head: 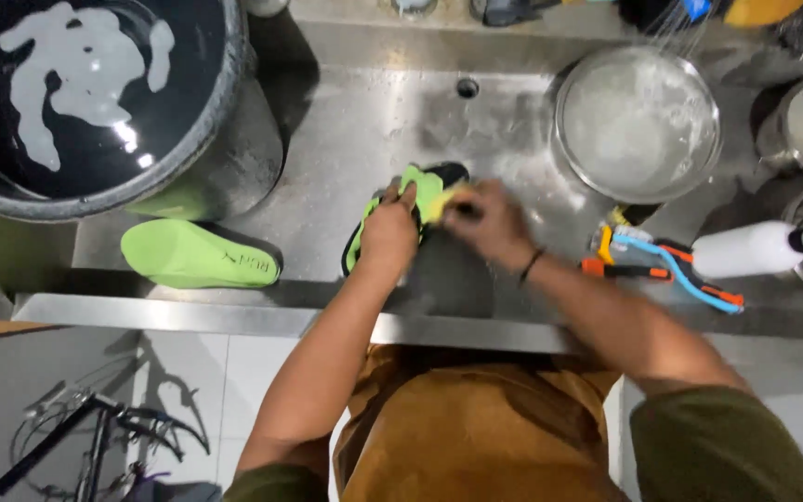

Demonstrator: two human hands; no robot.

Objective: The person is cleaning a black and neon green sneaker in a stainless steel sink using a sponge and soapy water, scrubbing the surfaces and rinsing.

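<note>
Stainless steel sink (pixel 346 139), wet and dull grey, fills the view from above. At its middle lies a black and lime-green sports shoe (pixel 420 191), resting on the basin floor close to the near rim. The left hand (pixel 390 231) lies over the shoe's near end, its fingers clenched around the green upper and pinning it down. The right hand (pixel 487 221) is just beside it, its fingers closed on what looks like a small yellow scrubbing pad (pixel 454 197) pressed against the shoe; motion blur makes the pad hard to be sure of. A thin dark band sits on the right wrist.

Left of the shoe, a lime-green foam insole (pixel 199 255) lies flat on the basin floor. Above it stands a large black round tub (pixel 85 102) of water with white foam afloat. Right of the hands sit a round metal bowl (pixel 638 121) of soapy water, an orange and blue handled brush (pixel 662 270) and a white plastic bottle (pixel 750 249) on its side.
</note>
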